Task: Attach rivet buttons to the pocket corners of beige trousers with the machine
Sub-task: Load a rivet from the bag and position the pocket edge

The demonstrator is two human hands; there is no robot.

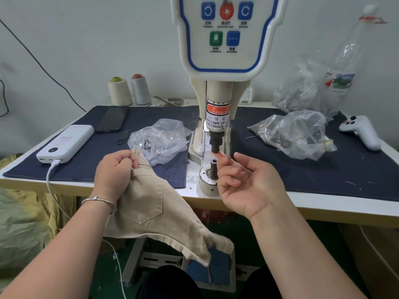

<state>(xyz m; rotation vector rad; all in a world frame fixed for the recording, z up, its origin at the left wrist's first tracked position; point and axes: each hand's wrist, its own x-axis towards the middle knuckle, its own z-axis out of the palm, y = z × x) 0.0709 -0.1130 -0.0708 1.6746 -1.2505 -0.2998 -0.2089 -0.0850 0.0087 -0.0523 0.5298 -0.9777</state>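
Observation:
The rivet machine [218,100] stands at the table's middle, its black upper punch [215,143] just above the lower die post [213,167]. My left hand [114,171] grips a bunched edge of the beige trousers [157,210], which hang over the table's front edge with a pocket facing up. My right hand [246,180] is palm-up just right of the die. Its index fingertip touches the underside of the upper punch, and the other fingers curl loosely. I cannot tell whether that fingertip carries a rivet.
A dark denim mat [323,169] covers the table. A clear bag of metal parts [159,139] lies left of the machine, another bag [298,134] right. A white power bank [64,143] with cable, a phone [112,119], two thread cones [129,89] and a white controller [360,130] lie around.

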